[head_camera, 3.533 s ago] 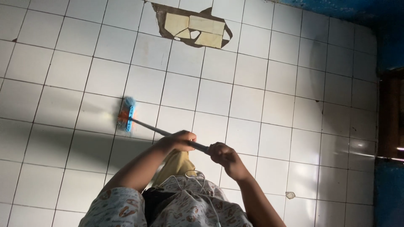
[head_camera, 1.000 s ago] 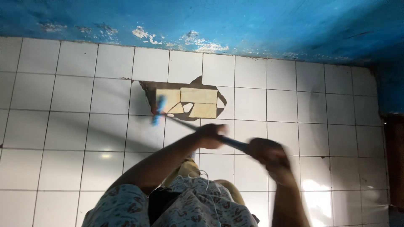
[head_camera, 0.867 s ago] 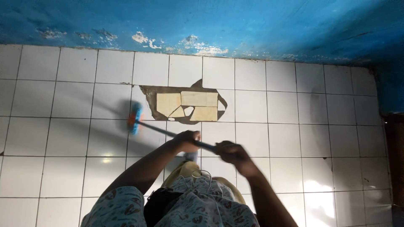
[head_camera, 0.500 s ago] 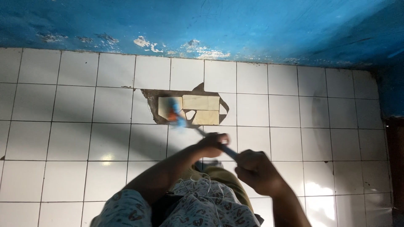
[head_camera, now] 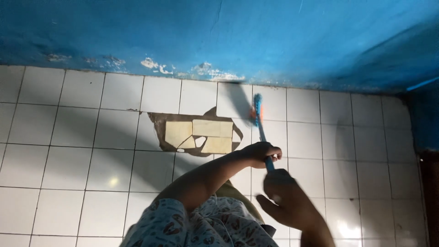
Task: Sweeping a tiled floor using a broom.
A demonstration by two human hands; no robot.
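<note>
1. at the left, white floor tiles (head_camera: 68,155) run in a grid up to a blue wall (head_camera: 183,36) whose paint is flaking along its foot.
2. next comes a broken patch (head_camera: 199,135) in the floor, where brown mortar shows around a few cream tile pieces.
3. the person's patterned sleeve (head_camera: 183,226) fills the lower middle, and the bare forearm reaches up and to the right from it.
4. the left hand (head_camera: 260,153) has its fingers curled tight round the thin handle of the brush (head_camera: 257,114), just right of the patch.
5. the brush stands almost straight up in the view; its blue and orange head lies on a white tile close to the foot of the wall, with a dark shadow just to its left.
6. the right hand (head_camera: 286,201) is blurred, lower on the handle; its fingers look closed about the handle's end, thumb spread out to the left.
7. far right, the tiles darken into a shadowed corner.
</note>
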